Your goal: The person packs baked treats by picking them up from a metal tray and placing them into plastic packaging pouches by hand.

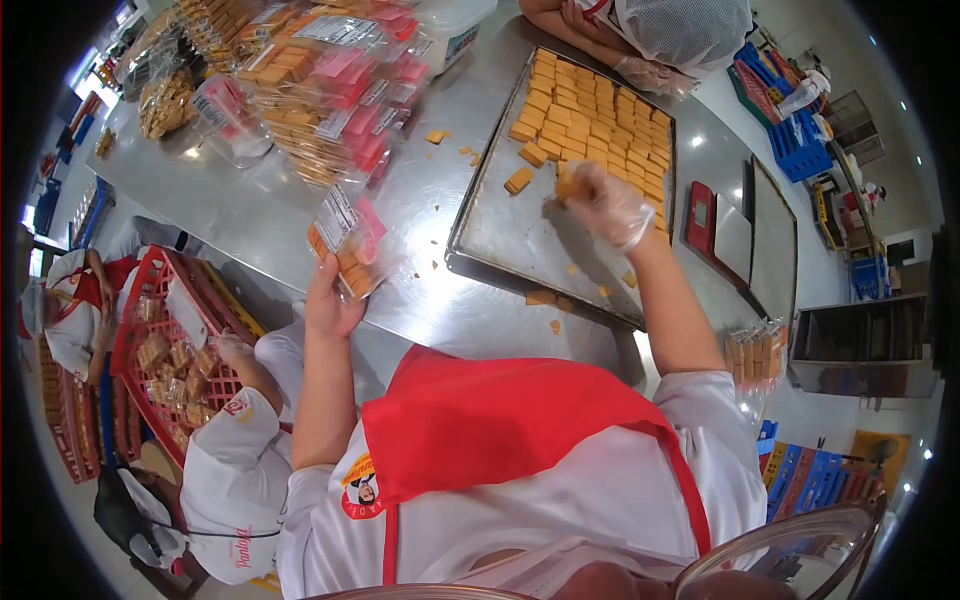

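Note:
My left hand [337,300], its fingers closed, holds a clear packet of biscuits [355,270] with a white label and a pink piece showing. The packet is tilted over the table's near edge. My right hand [610,208] wears a clear glove and is pinched on a golden rectangular biscuit [569,181], partly hidden by the fingers. That hand hovers above a large metal tray [490,225], where rows of biscuits [590,115] cover the far and right side. A few biscuits [519,181] lie loose near the rows.
Filled packets [320,110] are heaped at the far left of the steel table [420,200], beside a plastic tub [232,115]. A red scale [703,215] stands right of the tray. Crumbs lie around it. A hairnetted co-worker [680,35] leans in opposite; another [235,480] sits by a red crate [140,310].

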The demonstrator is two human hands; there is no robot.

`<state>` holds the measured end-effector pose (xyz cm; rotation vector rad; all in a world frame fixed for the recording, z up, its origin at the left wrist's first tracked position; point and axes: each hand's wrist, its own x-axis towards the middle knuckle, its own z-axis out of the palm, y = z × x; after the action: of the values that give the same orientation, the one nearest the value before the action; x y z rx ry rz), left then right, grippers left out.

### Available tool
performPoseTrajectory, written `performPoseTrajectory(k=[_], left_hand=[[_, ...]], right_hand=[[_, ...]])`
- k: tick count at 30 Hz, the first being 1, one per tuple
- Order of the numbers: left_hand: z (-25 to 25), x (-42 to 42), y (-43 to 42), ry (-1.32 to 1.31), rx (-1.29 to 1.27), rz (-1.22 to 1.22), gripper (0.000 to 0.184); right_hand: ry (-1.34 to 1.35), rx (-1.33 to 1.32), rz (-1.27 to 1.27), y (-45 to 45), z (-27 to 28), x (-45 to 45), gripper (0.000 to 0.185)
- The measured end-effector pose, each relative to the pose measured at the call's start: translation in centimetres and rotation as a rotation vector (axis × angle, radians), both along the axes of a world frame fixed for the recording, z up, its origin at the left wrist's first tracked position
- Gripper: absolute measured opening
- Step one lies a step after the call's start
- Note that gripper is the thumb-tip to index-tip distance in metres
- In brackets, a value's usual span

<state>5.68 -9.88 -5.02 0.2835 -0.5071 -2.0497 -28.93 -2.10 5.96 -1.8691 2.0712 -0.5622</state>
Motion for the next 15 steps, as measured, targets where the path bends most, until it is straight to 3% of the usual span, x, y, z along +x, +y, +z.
performPoseTrajectory(k=[4, 10, 15], left_hand=[[-0.3, 0.1, -0.1, 0.024, 0.012, -0.012, 0.043], [0.2, 0.0, 0.1, 0.056, -0.005, -0.004, 0.043], [-0.9, 0.4, -0.5, 0.158, 0.006, -0.127, 0.049]], right_hand=[[0.183, 0.003, 0.131, -1.2, -1.1, -3.2, 0.023], [-0.012, -0.034, 0.155, -0.2, -2.9, -1.7, 0.030], [0.035, -0.012, 0.050, 0.0, -4.0, -0.9, 0.039]])
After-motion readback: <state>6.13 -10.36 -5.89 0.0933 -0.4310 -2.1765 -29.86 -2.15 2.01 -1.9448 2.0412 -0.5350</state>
